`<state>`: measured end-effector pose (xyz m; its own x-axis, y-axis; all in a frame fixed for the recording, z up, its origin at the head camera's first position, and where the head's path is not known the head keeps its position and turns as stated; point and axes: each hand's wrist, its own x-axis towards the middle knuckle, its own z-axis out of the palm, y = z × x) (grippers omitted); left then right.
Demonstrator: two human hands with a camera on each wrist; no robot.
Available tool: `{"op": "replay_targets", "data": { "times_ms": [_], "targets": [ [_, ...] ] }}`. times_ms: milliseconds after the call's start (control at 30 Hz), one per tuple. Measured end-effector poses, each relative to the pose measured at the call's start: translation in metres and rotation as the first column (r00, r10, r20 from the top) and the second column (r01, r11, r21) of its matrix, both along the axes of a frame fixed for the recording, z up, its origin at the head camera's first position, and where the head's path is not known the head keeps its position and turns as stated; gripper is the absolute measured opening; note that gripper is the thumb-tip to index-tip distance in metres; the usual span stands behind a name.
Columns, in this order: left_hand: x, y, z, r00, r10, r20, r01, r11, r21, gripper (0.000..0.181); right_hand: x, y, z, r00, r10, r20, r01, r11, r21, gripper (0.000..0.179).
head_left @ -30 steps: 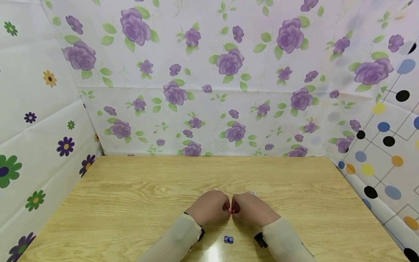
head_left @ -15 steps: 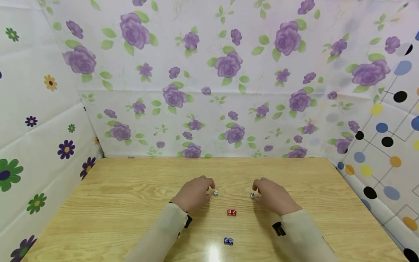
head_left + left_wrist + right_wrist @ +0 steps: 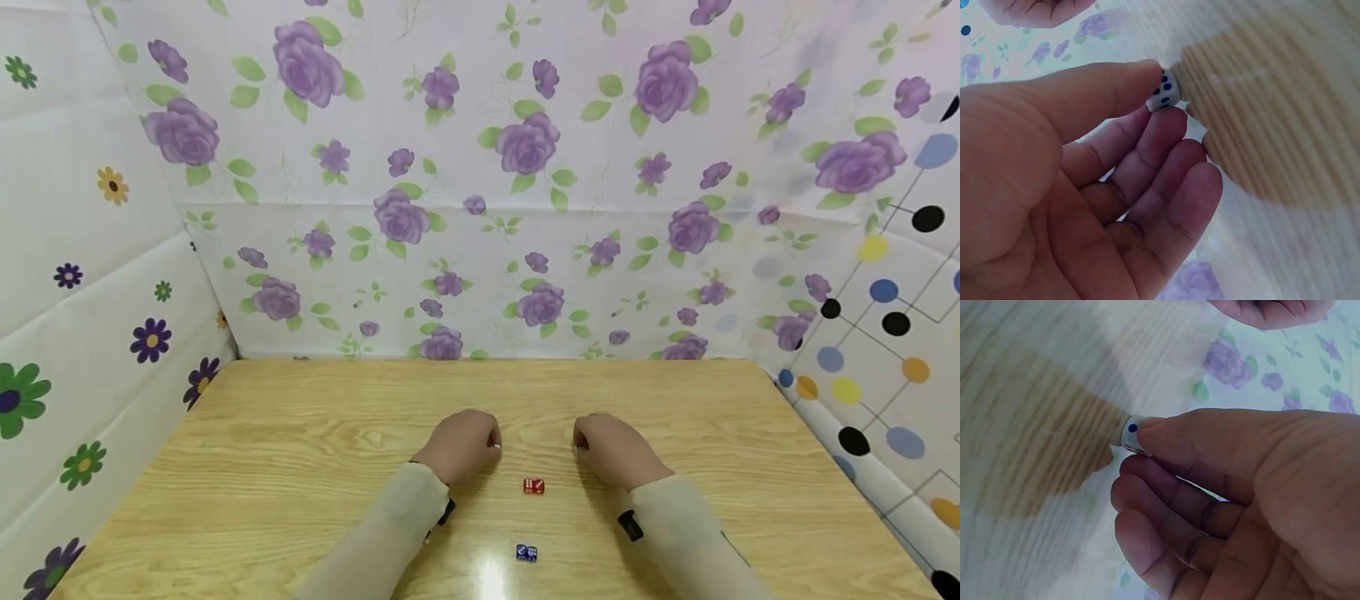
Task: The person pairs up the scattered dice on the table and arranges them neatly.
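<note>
In the head view, the left hand (image 3: 461, 446) and right hand (image 3: 615, 450) face each other across the table (image 3: 300, 500), well apart, both with curled fingers. Between them, a little nearer the person, two red dice (image 3: 533, 486) sit side by side; two blue dice (image 3: 527, 552) lie likewise, nearer still. That pairing by colour looks deliberate.

In the left wrist view, the left hand pinches a white die (image 3: 1168, 90) at the thumb tip, the other fingers loosely bent; so small a cube probably suits fingertips better than a palm.

In the right wrist view, the right hand mirrors this, its nearly closed pinch holding another white die (image 3: 1130, 432), perhaps for even control. Whether either touches the table, I cannot tell.
</note>
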<state>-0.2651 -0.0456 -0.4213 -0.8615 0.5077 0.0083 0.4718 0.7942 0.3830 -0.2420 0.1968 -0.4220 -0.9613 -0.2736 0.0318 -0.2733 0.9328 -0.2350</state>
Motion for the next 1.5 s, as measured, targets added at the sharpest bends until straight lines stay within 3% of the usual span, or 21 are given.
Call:
{"op": "replay_targets", "data": {
  "times_ms": [300,500,767,1067,1500],
  "targets": [
    [0.001,0.013,0.007,1.0,-0.008,-0.028,0.007,0.999,-0.035,0.034,0.006,-0.008,0.009,1.0,-0.012,-0.004,0.012,1.0,-0.006,0.036],
    [0.003,0.013,0.005,1.0,0.005,-0.02,-0.005,1.0,-0.028,0.036,0.008,-0.011,0.008,1.0,-0.015,-0.015,0.015,1.0,0.008,0.043],
    [0.003,0.012,0.002,1.0,0.007,-0.015,-0.007,1.0,-0.016,0.02,0.007,-0.013,0.002,0.999,-0.033,-0.025,0.034,0.999,0.037,0.027],
    [0.008,0.013,0.003,1.0,-0.005,0.0,0.005,1.0,0.01,0.013,0.01,-0.013,0.002,0.998,-0.042,-0.037,0.044,0.998,0.049,0.025],
    [0.016,-0.005,0.001,0.996,-0.092,0.016,0.092,0.996,0.008,0.02,0.016,-0.005,-0.008,0.998,-0.062,0.004,0.062,0.998,-0.013,0.014]
  ]
}}
